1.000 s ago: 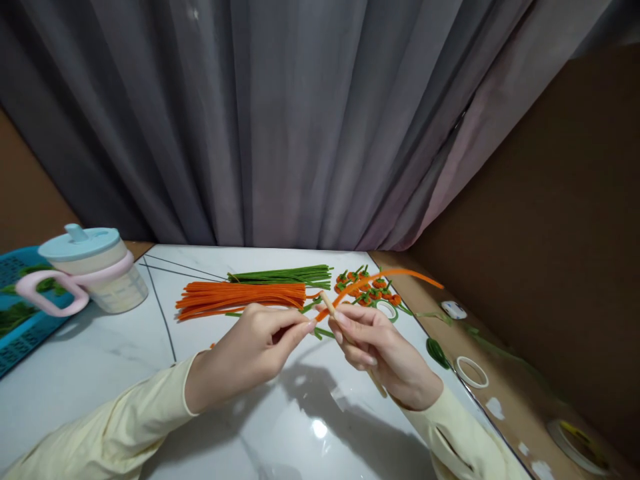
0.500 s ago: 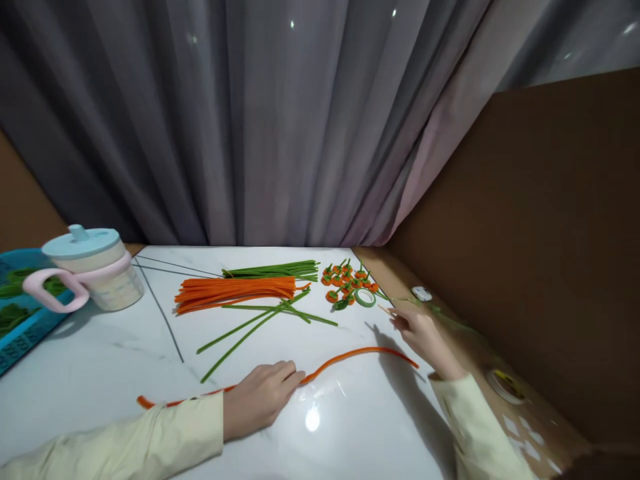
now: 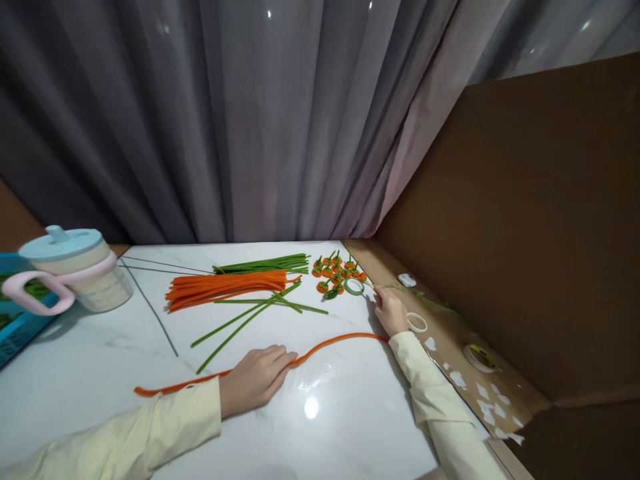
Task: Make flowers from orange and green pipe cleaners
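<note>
A long orange pipe cleaner (image 3: 330,341) lies in a loose curve across the white table (image 3: 250,440). My left hand (image 3: 257,379) rests over its middle, the fingertips pinched on it. Further right, my right hand (image 3: 391,312) is at the table's right edge, fingers closed around something thin and pale that mostly hides behind them. Just left of those fingers lies a ring of green tape (image 3: 355,287). Beside the ring is a cluster of small orange pumpkin-like pieces (image 3: 327,272) with green stems.
Bundles of orange pipe cleaners (image 3: 227,291) and green pipe cleaners (image 3: 265,265) lie at the back, with several loose green ones in front. A lidded cup (image 3: 107,283) and a blue basket (image 3: 30,337) stand left. Tape rolls (image 3: 417,323) and white scraps (image 3: 457,380) lie right.
My right hand has moved slightly left and closer to the green tape ring. My left hand stays on the orange pipe cleaner. The view has turned somewhat to the right.
</note>
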A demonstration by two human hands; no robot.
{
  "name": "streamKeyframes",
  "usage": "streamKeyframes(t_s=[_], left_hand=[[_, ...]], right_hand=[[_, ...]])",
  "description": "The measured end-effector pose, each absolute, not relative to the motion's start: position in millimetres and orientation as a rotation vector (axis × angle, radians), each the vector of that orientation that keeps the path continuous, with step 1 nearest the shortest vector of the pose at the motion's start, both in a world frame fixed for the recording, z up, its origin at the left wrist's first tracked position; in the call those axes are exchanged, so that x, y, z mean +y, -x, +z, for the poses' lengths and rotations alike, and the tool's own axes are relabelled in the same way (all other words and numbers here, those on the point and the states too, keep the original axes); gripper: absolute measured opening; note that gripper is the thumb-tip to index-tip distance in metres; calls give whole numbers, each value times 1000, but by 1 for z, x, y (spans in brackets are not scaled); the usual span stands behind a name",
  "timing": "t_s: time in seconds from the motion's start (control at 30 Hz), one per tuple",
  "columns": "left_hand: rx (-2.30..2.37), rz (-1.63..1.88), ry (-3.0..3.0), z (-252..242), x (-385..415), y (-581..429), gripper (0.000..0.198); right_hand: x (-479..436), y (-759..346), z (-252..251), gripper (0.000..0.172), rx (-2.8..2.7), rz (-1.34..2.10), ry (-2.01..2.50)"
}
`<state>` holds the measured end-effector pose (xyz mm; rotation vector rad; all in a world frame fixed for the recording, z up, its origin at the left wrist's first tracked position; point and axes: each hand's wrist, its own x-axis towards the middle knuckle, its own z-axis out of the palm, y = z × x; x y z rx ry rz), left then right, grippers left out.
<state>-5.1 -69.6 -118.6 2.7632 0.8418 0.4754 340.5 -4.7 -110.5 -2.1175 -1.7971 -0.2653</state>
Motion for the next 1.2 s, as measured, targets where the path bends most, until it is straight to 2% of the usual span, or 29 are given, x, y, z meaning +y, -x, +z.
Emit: streamKeyframes(t_s=[0.23, 0.33, 0.4, 0.5, 0.57, 0.67, 0.73, 0.87, 1.03, 1.1, 1.2], left_hand=[[704, 776, -2860, -107, -74, 2, 31], [705, 968, -2963, -102, -78, 5, 18], [769, 1001, -2988, -96, -84, 13, 29], [975, 1012, -2838, -80, -98, 36, 42], [1104, 918, -2688, -68, -110, 54, 44], [1189, 681, -2537, -59, -126, 80, 29], [1224, 579, -2551, -61, -132, 95, 31], [1347, 675, -2354, -75, -129, 124, 30], [1541, 960, -1980, -73, -112, 158, 30], [1659, 1078, -1814, -67, -106, 172, 32], [1684, 1261, -1657, -60, -100, 187, 36]], right_hand=[[-7, -341, -104, 37, -1807, -437, 1908], [-15, -326, -90, 36, -1903, -471, 1729], [-25, -303, -78, 34, -2032, -452, 1549], [-50, -248, -58, 27, -2284, -373, 1190], [-68, -204, -46, 26, -2537, -341, 734], [-82, -141, -34, 21, -2771, -388, 447], [-79, -107, -32, 18, -2888, -362, 299], [-56, -59, -39, 12, -2932, -287, 293], [-47, -24, -50, 25, -2580, -370, 476], [-55, -13, -56, 24, -2485, -352, 525], [-68, 2, -68, 20, -2742, -192, 584]])
